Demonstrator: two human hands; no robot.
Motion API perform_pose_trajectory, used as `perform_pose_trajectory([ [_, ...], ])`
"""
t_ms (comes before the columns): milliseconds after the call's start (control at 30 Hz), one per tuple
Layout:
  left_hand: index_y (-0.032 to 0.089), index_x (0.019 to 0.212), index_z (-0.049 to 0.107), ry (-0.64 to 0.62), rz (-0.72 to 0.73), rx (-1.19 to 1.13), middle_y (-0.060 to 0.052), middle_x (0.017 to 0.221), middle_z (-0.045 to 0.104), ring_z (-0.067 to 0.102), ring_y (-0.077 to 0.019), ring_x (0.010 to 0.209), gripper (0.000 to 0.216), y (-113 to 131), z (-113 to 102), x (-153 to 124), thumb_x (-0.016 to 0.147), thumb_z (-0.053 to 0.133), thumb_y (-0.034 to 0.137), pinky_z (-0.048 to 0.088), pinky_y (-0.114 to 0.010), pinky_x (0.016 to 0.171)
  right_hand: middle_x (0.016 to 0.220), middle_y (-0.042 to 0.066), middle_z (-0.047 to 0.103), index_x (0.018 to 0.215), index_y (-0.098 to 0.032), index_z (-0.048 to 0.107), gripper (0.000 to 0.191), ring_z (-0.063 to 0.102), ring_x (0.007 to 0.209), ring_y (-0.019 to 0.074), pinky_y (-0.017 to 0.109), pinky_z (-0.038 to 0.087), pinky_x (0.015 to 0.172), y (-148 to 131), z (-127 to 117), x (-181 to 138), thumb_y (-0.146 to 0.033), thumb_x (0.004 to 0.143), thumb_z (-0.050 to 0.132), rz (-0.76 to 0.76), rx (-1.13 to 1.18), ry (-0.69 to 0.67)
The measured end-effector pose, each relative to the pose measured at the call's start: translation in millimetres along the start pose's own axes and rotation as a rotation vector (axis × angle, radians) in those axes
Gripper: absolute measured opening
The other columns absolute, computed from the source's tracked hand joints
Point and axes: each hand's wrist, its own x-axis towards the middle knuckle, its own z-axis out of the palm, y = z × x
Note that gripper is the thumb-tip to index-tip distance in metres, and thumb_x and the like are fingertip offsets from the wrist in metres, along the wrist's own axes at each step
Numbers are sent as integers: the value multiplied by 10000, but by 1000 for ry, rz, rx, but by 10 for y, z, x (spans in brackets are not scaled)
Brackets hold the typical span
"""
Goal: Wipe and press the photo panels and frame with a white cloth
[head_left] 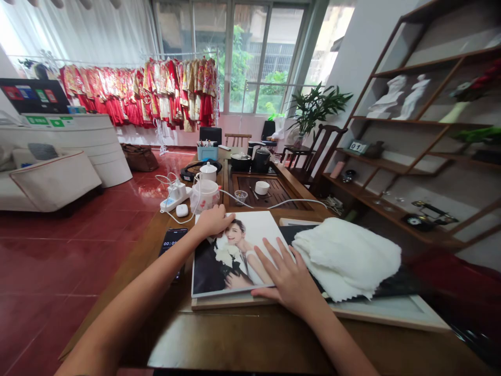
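Observation:
A large photo print [235,245] of a couple in wedding clothes lies flat on a wooden table [250,334], on top of a thin board. My left hand [213,222] rests on the print's far left corner, fingers curled down on it. My right hand [287,277] lies flat on the print's right side, fingers spread and stretched out. A folded white cloth [346,256] lies just right of my right hand, on a dark framed panel [391,308].
A phone [172,243] showing a timer lies left of the print. Behind it are a power strip [174,196], a white earbud case [182,210], a white jug [205,194] and a tea tray [266,190] with cups and kettles. Shelves stand right; red garments hang at the back.

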Motion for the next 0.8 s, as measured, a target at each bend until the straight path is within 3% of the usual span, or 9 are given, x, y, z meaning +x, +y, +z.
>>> perform_pose_trajectory([
  [333,181,1014,598,2,-32,-19,-133,1081,665,635,-286,969,488,-22,-157,-101,912,314,565,447,-367,808,1444,207,393,1424,-168,408,907,294,1327,455,597,304,987,141,-54,49,-780,755,454,-87,6,66],
  [500,185,906,648,-16,-27,-24,-129,1039,668,647,-280,932,536,-49,-147,-116,913,295,589,455,-353,783,1430,219,409,1412,-168,428,915,315,1315,459,600,315,976,184,-67,81,-792,743,455,-126,1,62],
  [800,185,939,633,5,-19,-15,-133,1015,665,635,-285,958,551,-108,-123,-156,933,268,598,445,-354,798,1408,289,397,1427,-112,386,890,307,1298,506,651,327,938,238,18,104,-715,784,507,-249,-51,55],
])
